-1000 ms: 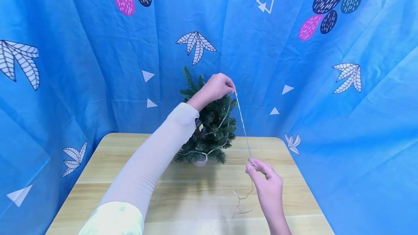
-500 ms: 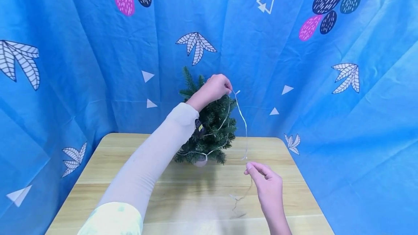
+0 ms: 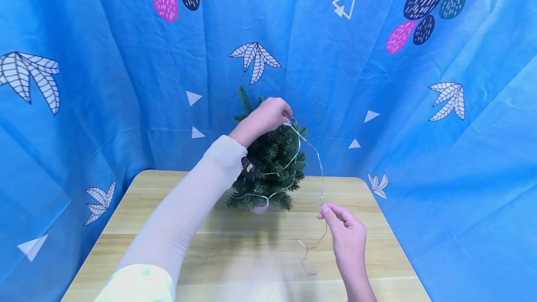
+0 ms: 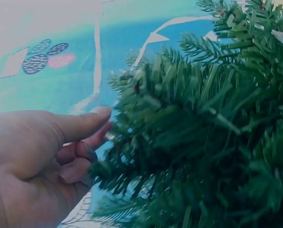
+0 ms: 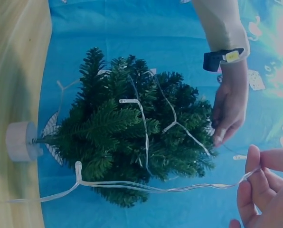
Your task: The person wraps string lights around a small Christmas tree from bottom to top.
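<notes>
A small artificial Christmas tree [image 3: 277, 157] stands on a round pale base [image 3: 260, 209] towards the back of the table. A clear-wired string of lights [image 5: 146, 188] loops across its branches. At the upper part of the tree, my left hand [image 3: 268, 114] pinches the string close to the foliage; in the left wrist view the left hand [image 4: 42, 156] has thumb and finger together beside the needles. Lower and to the right, over the table, my right hand [image 3: 348, 234] pinches the same string between thumb and fingertips. The string sags between both hands, and its loose end hangs below the right.
The light wooden table [image 3: 159, 227] has rounded back corners. A blue printed curtain [image 3: 335, 69] closes in the back and both sides. A dark band with a yellow mark [image 5: 222, 59] sits on the left wrist.
The string between the hands has gone from taut to slack and curved. My left hand has shifted slightly left and down towards the tree. The right hand has barely moved.
</notes>
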`<action>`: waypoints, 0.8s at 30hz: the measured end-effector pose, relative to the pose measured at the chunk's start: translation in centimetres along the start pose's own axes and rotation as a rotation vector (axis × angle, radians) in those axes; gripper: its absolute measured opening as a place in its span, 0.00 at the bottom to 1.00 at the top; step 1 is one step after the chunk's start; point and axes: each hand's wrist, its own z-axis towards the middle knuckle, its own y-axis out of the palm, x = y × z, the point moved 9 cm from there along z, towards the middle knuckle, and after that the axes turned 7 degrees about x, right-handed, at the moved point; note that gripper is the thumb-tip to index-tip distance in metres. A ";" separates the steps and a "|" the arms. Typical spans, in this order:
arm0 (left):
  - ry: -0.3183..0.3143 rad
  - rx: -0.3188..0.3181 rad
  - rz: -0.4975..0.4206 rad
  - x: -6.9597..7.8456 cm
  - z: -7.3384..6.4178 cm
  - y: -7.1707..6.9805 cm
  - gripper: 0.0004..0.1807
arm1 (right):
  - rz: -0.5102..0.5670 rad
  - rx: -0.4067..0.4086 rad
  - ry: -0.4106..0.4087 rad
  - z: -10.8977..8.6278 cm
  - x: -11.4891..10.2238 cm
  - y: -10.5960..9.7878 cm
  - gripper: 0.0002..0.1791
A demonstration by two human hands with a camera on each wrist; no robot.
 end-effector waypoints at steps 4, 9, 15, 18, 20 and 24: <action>0.014 0.044 0.060 0.2 -1.7 -1.2 0.16 | 0.013 0.005 -0.007 0.1 -0.1 0.1 0.15; 0.159 0.138 0.096 3.2 -5.7 -1.5 0.15 | 0.023 0.010 -0.006 0.2 -0.2 0.3 0.15; 0.365 0.154 -0.019 7.1 -11.0 0.8 0.12 | 0.035 0.016 0.002 0.4 -0.1 0.4 0.14; 0.408 0.147 -0.057 7.8 -12.7 2.1 0.12 | 0.041 0.016 0.000 0.4 -0.1 0.5 0.14; 0.416 0.140 -0.081 8.1 -13.4 2.7 0.12 | 0.048 0.016 -0.010 0.4 -0.2 0.5 0.13; 0.395 0.095 -0.138 8.3 -14.2 4.0 0.12 | 0.059 0.018 -0.029 0.3 -0.5 0.5 0.12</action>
